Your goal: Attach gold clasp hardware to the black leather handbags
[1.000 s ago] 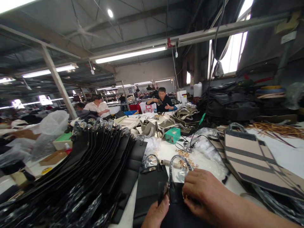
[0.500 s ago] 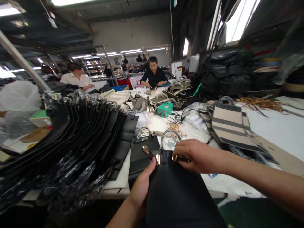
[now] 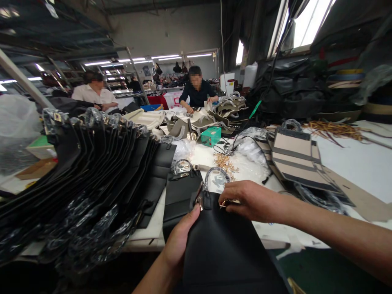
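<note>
**A:** Head view only. Right hand (image 3: 254, 201)?

**B:** Thumb and fingertips pinch a small gold fitting (image 3: 228, 202) at the top edge of a black leather handbag (image 3: 226, 249). Same spot as the earlier frame, about.

**A:** Left hand (image 3: 180, 237)?

**B:** Gripping the bag's left edge, thumb up along the front; other fingers hidden behind it. The bag is held up off the table, tilted toward the wearer.

**A:** Changes?

**B:** The gold-trimmed tab (image 3: 199, 200) lay slanted across the bag earlier. It now stands more upright, just beside the plastic-wrapped handle (image 3: 216, 175). The whole scene sits slightly higher and further left.

**A:** Nearby?

**B:** A second black bag (image 3: 180, 196) lies just beyond, a stack of black bags (image 3: 92, 163) to the left, loose gold hardware (image 3: 225, 163) ahead.

**A:** Co-worker (image 3: 197, 85)?

**B:** Across the table, hands now apart; earlier they were closer together.
</note>
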